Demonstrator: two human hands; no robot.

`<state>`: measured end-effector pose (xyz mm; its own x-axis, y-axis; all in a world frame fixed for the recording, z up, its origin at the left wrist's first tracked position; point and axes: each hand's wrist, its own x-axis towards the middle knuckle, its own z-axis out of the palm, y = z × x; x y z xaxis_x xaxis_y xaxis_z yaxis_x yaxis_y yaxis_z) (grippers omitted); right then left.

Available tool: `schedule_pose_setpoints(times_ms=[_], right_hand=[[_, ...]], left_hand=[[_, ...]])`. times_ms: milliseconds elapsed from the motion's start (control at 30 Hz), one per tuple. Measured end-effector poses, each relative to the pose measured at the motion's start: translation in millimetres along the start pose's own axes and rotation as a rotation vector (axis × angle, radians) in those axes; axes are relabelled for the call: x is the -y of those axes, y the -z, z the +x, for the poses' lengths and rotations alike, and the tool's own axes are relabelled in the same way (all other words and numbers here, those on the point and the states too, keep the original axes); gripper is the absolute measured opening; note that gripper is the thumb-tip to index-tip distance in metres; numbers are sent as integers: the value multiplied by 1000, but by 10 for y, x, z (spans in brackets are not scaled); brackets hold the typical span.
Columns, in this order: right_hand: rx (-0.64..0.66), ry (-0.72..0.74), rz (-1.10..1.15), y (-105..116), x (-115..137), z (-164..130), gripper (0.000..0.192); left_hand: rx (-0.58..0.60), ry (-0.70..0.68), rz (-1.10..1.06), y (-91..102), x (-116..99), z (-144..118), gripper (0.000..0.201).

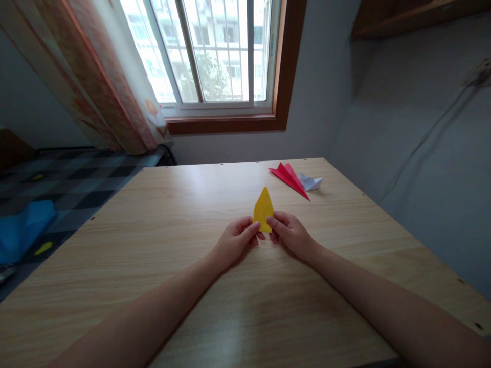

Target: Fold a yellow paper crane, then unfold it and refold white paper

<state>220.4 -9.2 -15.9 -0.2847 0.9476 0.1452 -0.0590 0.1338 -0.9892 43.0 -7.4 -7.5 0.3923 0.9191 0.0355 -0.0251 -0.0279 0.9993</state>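
Yellow folded paper, pinched in both hands.

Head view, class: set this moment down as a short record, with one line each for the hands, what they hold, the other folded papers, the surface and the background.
Left hand: pinching the yellow paper near its lower left corner
Right hand: pinching its lower right side
Held item: folded, pointed at the top, wide below
Other folded papers: red paper plane, white paper boat close by; contact unclear
Surface: light wood-grain table
Background: barred window, patterned curtain at its left
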Motion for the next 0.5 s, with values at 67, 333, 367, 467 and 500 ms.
schedule_pose_setpoints(times_ms=[67, 333, 367, 467, 500], right_hand=[[25, 7, 16, 2, -12, -2, 45], [79, 28, 26, 18, -37, 0, 39], [71, 29, 26, 17, -34, 0, 38], [57, 20, 37, 8, -26, -1, 35], [57, 14, 42, 5, -26, -1, 34]], left_hand=[[-17, 6, -44, -4, 9, 6, 41], [-60, 4, -118, -30, -15, 8, 43], [-62, 5, -122, -29, -16, 7, 42], [-68, 7, -141, -20, -9, 10, 41], [-68, 9, -153, -17, -4, 14, 41]])
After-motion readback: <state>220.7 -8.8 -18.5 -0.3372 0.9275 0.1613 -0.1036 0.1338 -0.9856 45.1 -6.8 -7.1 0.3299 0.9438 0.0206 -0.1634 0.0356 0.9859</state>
